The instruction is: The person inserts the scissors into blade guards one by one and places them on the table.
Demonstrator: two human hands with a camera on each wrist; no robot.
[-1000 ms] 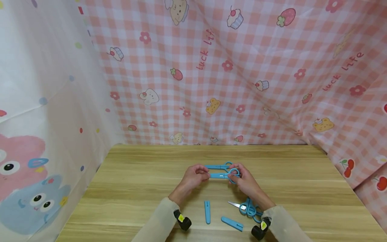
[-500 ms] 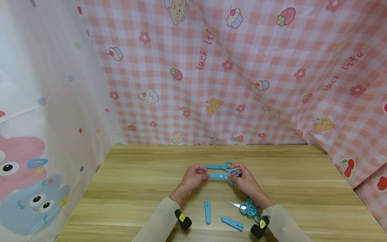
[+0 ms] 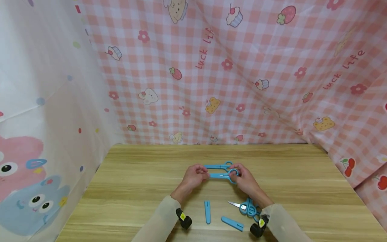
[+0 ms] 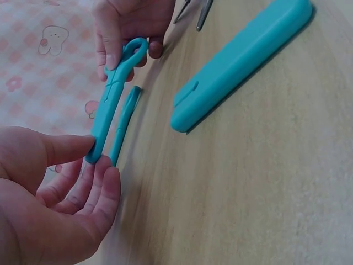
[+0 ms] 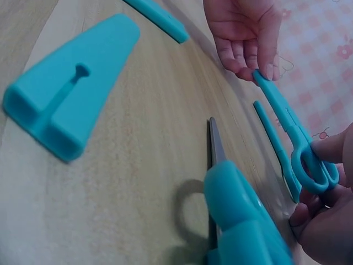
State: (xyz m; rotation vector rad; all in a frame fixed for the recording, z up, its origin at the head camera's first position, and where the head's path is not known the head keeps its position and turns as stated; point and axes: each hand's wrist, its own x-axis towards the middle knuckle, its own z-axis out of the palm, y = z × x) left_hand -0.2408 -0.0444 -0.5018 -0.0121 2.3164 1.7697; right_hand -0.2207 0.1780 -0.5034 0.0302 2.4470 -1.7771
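Note:
Level above the table, a pair of blue scissors [image 3: 224, 175] has its blades inside a blue blade cover [image 4: 102, 124]. My left hand [image 3: 195, 176] pinches the closed tip of that cover between thumb and fingers. The finger loops are gripped by my right hand [image 3: 244, 179], its thumb on the near loop. Just behind lies a second pair of covered scissors [image 3: 215, 166] on the tabletop, parallel to the held one. In the right wrist view the held scissors' loops show beside my right thumb, and the cover is fully over the blades.
Nearer the front, a loose blade cover [image 3: 207, 212] lies lengthwise and another loose cover [image 3: 232, 224] lies slanted. Blue-handled scissors [image 3: 249, 209] with bare metal blade pointing left lie beside my right forearm. A checked curtain [image 3: 211, 111] hangs behind the wooden table [image 3: 145, 161].
Both hands keep their grip on the covered scissors and stay almost still. The head view has tilted slightly; the things on the table have not moved.

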